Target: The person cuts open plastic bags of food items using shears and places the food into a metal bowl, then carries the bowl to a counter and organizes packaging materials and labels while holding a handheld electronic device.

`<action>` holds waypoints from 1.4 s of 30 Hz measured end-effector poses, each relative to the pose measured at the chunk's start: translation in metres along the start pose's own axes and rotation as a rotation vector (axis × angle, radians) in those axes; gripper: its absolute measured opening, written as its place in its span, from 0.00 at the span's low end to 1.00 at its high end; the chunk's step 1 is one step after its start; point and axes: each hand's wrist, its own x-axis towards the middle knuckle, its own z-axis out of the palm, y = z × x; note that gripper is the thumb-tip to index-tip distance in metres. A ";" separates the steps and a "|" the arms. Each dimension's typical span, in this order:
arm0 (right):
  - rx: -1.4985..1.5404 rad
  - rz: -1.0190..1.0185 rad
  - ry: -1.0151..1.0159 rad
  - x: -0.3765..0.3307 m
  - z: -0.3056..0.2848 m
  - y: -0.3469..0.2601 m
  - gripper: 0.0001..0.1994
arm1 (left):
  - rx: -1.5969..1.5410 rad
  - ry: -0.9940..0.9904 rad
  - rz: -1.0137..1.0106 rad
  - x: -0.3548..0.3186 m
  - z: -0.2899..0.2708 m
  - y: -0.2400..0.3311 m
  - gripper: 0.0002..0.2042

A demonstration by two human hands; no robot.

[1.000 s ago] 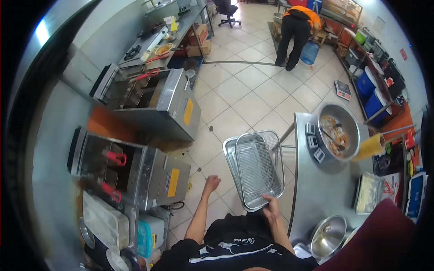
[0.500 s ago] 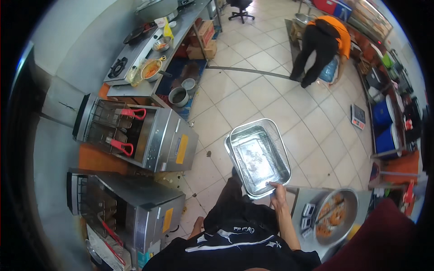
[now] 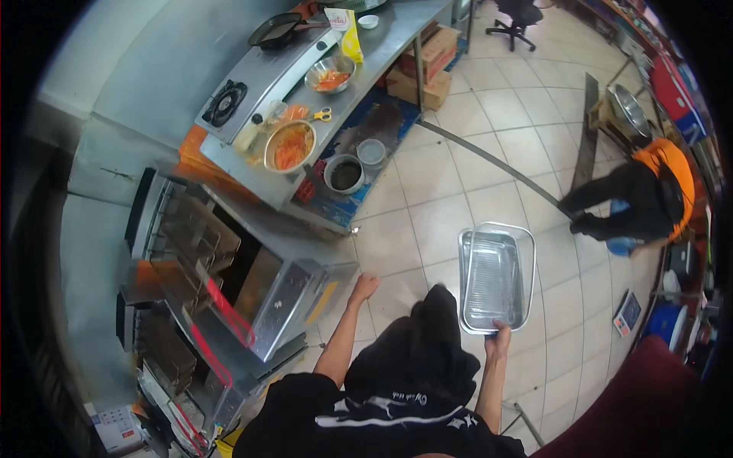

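Right hand: the right hand grips the near rim of the metal tray — fingers clamped on its edge, arm stretched forward.
Tray: a shiny rectangular steel tray, held out flat over the tiled floor, a ribbed insert lying in its base.
Left hand: the left hand hangs free to the left of the tray, well apart from it — fingers curled loosely together, holding nothing.
Fryer: a steel fryer with red-handled baskets stands further left of the tray, past the left hand.
Worktop: beyond the tray, up and left, a steel worktop carries a bowl of orange shreds and a gas burner.
Other person: someone in an orange top bends over to the right of the tray, well apart.
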 end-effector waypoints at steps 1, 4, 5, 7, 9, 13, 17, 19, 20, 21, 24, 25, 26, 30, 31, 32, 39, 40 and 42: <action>-0.001 0.015 0.000 0.030 0.007 -0.002 0.22 | -0.094 -0.030 0.029 0.030 -0.010 0.028 0.08; 0.016 0.090 0.064 0.104 0.053 -0.013 0.24 | -0.144 -0.076 0.078 0.124 -0.036 0.077 0.06; 0.017 0.085 0.073 0.128 0.072 -0.017 0.24 | -0.139 -0.070 0.053 0.155 -0.038 0.074 0.06; 0.013 0.115 0.116 0.185 0.104 -0.011 0.26 | -0.266 -0.042 -0.023 0.215 -0.038 0.056 0.07; -0.002 0.142 0.124 0.241 0.118 -0.002 0.27 | -0.418 0.106 -0.242 0.263 -0.029 0.023 0.07; -0.052 0.157 0.141 0.338 0.157 0.011 0.27 | -0.991 0.206 -0.570 0.363 -0.012 -0.069 0.16; -0.086 0.188 0.225 0.404 0.184 0.038 0.25 | -1.318 0.362 -0.900 0.482 -0.003 -0.121 0.43; -0.123 0.218 0.283 0.419 0.201 0.043 0.24 | -1.568 0.477 -0.907 0.520 -0.013 -0.169 0.50; -0.141 0.233 0.312 0.423 0.203 0.046 0.24 | -1.707 0.512 -0.857 0.542 -0.017 -0.187 0.51; -0.178 0.217 0.337 0.427 0.202 0.048 0.23 | -1.889 0.505 -0.807 0.564 -0.012 -0.196 0.50; -0.176 0.264 0.398 0.431 0.185 0.061 0.21 | -2.093 0.532 -0.719 0.603 -0.011 -0.233 0.43; -0.218 0.261 0.442 0.429 0.184 0.063 0.21 | -2.129 0.534 -0.676 0.610 -0.010 -0.242 0.38; -0.259 0.256 0.482 0.428 0.185 0.064 0.20 | -2.129 0.548 -0.689 0.610 -0.006 -0.250 0.38; -0.266 0.273 0.437 0.424 0.202 0.070 0.20 | -2.011 0.594 -0.544 0.608 -0.014 -0.282 0.26; -0.281 0.275 0.430 0.420 0.213 0.070 0.19 | -2.044 0.564 -0.466 0.606 -0.015 -0.285 0.24; -0.287 0.268 0.433 0.418 0.214 0.068 0.19 | -2.053 0.562 -0.471 0.603 -0.013 -0.288 0.24; -0.276 0.304 0.394 0.417 0.230 0.069 0.18 | -1.826 0.403 -0.668 0.545 -0.010 -0.280 0.23; -0.275 0.303 0.389 0.415 0.228 0.069 0.18 | -1.829 0.326 -0.668 0.536 -0.015 -0.274 0.23; -0.234 0.262 0.355 0.407 0.228 0.062 0.18 | -1.865 0.223 -0.657 0.524 -0.002 -0.235 0.21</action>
